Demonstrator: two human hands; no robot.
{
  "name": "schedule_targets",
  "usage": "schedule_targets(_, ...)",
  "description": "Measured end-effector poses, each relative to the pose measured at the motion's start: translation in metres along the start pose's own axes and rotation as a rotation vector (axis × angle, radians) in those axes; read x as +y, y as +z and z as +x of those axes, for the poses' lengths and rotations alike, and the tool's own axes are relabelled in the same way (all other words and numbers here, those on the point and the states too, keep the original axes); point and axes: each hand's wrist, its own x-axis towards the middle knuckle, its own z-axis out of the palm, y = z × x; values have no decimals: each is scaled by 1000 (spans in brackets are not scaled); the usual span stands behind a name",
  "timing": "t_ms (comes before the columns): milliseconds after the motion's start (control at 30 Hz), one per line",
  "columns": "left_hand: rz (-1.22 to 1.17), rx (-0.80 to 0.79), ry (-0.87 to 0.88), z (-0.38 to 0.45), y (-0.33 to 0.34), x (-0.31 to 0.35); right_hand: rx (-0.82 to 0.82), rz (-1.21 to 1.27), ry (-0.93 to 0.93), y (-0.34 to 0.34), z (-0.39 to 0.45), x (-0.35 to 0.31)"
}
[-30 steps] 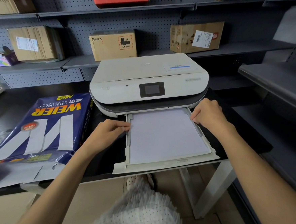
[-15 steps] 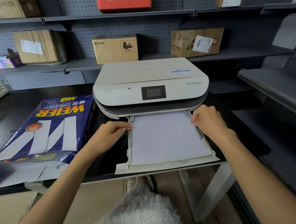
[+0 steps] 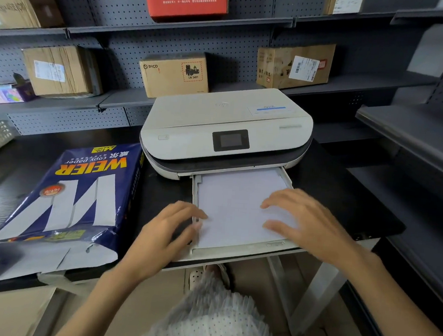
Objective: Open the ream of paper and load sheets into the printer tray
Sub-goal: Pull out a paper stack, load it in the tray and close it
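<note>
Your right hand (image 3: 313, 226) lies open, gripping nothing, over the sheets (image 3: 235, 203) in the printer tray (image 3: 238, 250) at the table's front edge; your left hand (image 3: 168, 232), open, fingertips at the tray's left rail. Opened ream (image 3: 66, 199) lies left.

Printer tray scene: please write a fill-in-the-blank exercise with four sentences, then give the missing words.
1. The tray is pulled out and holds white ____.
2. The ream lies to the ____ of the printer.
3. The right hand rests flat on the ____.
4. The left hand is at the tray's ____ edge.

Missing words: paper; left; paper; left
</note>
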Motion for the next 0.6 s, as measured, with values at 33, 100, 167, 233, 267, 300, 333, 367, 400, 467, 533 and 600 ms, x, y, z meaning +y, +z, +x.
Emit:
schedule_targets(33, -6, -5, -5, -6, 5, 3, -39, -21, -34, 4, -8, -5)
schedule_targets(100, 1, 5, -19, -15, 15, 8, -99, -36, -73, 15, -19, -10)
schedule_targets(167, 22, 25, -26, -19, 22, 11, -134, -50, -90, 25, -23, -10)
schedule_targets(233, 54, 53, -10, -21, 25, 12, -119, -57, -107, 31, -23, -8)
schedule_targets(267, 67, 66, 2, -21, 26, 12, -100, -60, -116, 31, -22, -8)
schedule_targets(300, 70, 76, 9, -21, 26, 11, -82, -64, -121, 32, -21, -7)
schedule_targets(333, 65, 86, 9, -21, 26, 11, -69, -69, -122, 31, -20, -7)
schedule_targets(367, 61, 94, 9, -20, 26, 11, -67, -72, -118, 31, -19, -6)
schedule_targets(400, 65, 99, 15, -19, 26, 11, -69, -71, -113, 31, -18, -6)
schedule_targets(467, 75, 99, 27, -19, 26, 10, -71, -65, -108, 30, -16, -6)
schedule_targets(533, 78, 99, 26, -19, 26, 9, -68, -59, -101, 30, -16, -7)
schedule_targets(600, 72, 101, 17, -19, 28, 9, -63, -54, -88, 30, -17, -7)
